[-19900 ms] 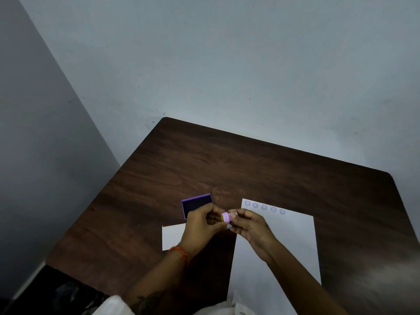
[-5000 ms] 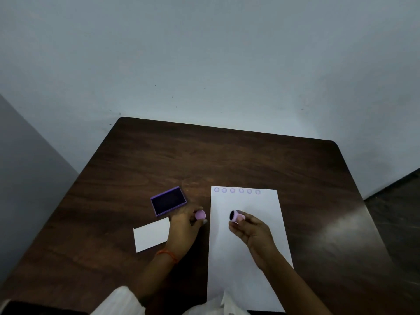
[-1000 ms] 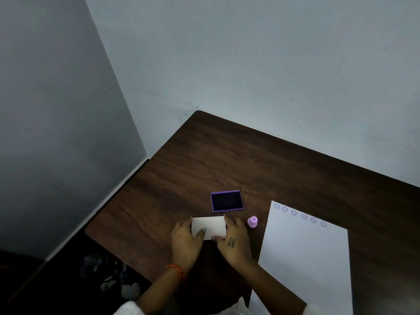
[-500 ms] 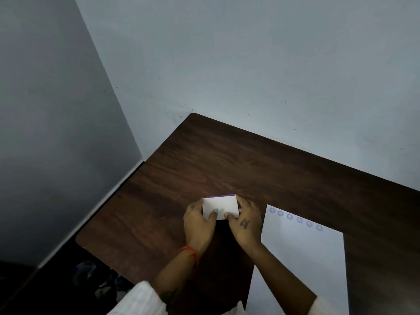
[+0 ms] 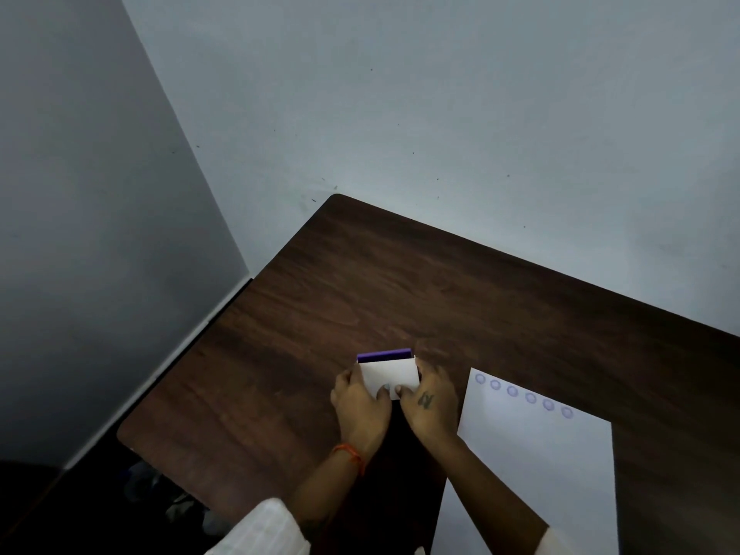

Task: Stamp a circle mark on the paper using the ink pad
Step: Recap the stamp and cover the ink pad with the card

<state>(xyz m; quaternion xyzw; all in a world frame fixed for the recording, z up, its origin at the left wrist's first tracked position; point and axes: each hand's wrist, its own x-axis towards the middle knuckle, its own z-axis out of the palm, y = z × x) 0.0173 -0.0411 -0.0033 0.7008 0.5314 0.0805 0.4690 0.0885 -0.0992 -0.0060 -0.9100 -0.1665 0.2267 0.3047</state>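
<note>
The purple ink pad (image 5: 384, 355) lies on the dark wooden table (image 5: 360, 290), almost covered by its white lid (image 5: 387, 374); only a purple strip shows at the far edge. My left hand (image 5: 360, 406) grips the lid's left side and my right hand (image 5: 430, 402) its right side, thumbs pressing on top. The white paper (image 5: 536, 466) lies to the right, with a row of several purple circle marks (image 5: 520, 395) along its top edge. The small pink stamp is hidden from view.
Grey walls meet in a corner behind the table's far left. The table's left edge (image 5: 188, 354) drops to a dark floor holding unclear clutter (image 5: 160, 494). Bare wood stretches beyond the ink pad.
Both hands carried the white lid from the table onto the ink pad and now press it down. The pink stamp seen beside the pad a second ago is out of sight.
</note>
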